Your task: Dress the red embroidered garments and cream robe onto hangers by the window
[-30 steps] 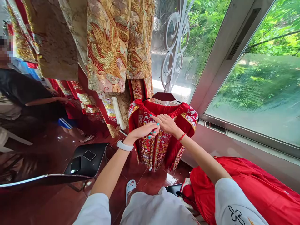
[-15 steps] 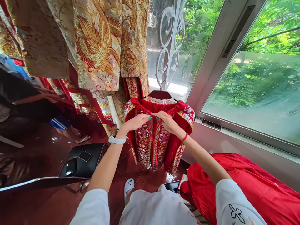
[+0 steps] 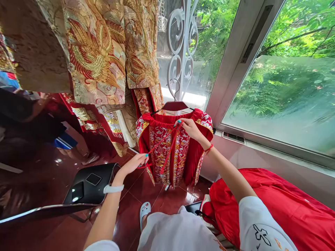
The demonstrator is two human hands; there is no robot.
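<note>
A red embroidered jacket (image 3: pixel 162 139) with silver and gold patterns hangs in front of me on a dark hanger (image 3: pixel 175 106). Thin red drawstring cords (image 3: pixel 167 153) come from its gathered neckline. My right hand (image 3: pixel 190 128) pinches the cords close to the neckline, on the right of the front opening. Lower and to the left, my left hand (image 3: pixel 134 164) is closed on one cord and holds it stretched away from the jacket. The other cord end dangles down the jacket's front.
Gold embroidered garments (image 3: pixel 98 59) hang at the upper left. A black chair (image 3: pixel 90 183) carrying two dark flat devices stands left. Red cloth (image 3: pixel 272 202) is heaped at the right below the window (image 3: pixel 285 90). A phone (image 3: pixel 233 137) lies on the sill. Another person (image 3: pixel 28 122) is at far left.
My left hand has left the neckline and moved down and left, drawing a red cord out taut. My right hand stays near the neckline, pinching the cords.
</note>
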